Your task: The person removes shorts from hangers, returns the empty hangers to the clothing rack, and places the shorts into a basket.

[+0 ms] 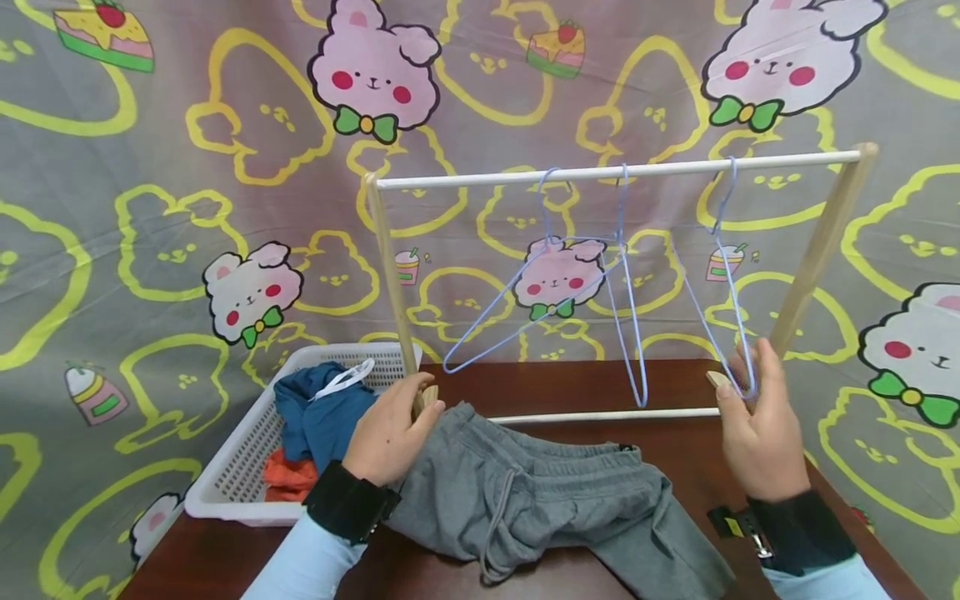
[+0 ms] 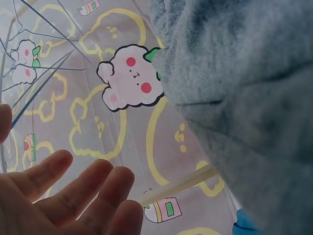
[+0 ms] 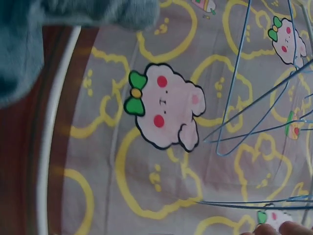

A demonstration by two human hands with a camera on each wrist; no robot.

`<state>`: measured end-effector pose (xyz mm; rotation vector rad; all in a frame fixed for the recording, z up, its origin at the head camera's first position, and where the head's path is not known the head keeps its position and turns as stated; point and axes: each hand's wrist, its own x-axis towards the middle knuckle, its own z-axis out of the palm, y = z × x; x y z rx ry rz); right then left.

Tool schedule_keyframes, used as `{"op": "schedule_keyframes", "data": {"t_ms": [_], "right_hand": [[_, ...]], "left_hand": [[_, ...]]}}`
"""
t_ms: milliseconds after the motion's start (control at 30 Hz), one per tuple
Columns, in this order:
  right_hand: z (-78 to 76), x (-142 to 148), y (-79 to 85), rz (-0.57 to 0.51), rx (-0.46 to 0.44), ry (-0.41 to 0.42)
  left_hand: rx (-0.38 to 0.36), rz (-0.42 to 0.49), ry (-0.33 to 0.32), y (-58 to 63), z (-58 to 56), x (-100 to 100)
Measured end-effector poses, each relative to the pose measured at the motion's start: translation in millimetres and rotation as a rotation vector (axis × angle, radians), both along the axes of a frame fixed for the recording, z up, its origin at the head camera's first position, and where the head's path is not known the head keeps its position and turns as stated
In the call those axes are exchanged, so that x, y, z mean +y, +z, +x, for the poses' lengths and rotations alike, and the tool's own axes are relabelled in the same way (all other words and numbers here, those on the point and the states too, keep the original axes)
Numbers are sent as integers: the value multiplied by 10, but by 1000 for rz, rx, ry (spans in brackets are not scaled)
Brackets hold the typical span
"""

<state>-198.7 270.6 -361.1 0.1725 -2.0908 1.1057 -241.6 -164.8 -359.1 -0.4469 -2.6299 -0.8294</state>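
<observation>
Grey sweatpants (image 1: 540, 492) with a drawstring lie on the table between the hands. My left hand (image 1: 393, 429) is by the rack's left foot, beside the waistband; its fingers are spread and hold nothing in the left wrist view. My right hand (image 1: 765, 429) is raised at the rack's right end, fingers pointing up. The lower end of the right blue hanger (image 1: 738, 304) shows between its thumb and fingers; whether they touch is unclear. Only fingertips (image 3: 288, 228) of that hand show in the right wrist view. Two more hangers, a left one (image 1: 487, 321) and a middle one (image 1: 634, 333), hang alongside.
The clothes rack (image 1: 517, 177) has a white top bar and wooden posts. To the left, a white basket (image 1: 225, 471) holds blue clothing (image 1: 318, 417) and orange clothing (image 1: 288, 477). A patterned curtain (image 1: 180, 167) hangs behind the brown table (image 1: 247, 558).
</observation>
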Motion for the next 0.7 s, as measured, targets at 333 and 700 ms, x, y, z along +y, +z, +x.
{"op": "schedule_keyframes", "data": {"t_ms": [333, 700], "right_hand": [[-6, 29, -156, 47, -164, 54], [-45, -9, -168, 109, -170, 137]], "left_hand": [[-39, -18, 38, 19, 129, -150], [-99, -91, 149, 28, 287, -607]]}}
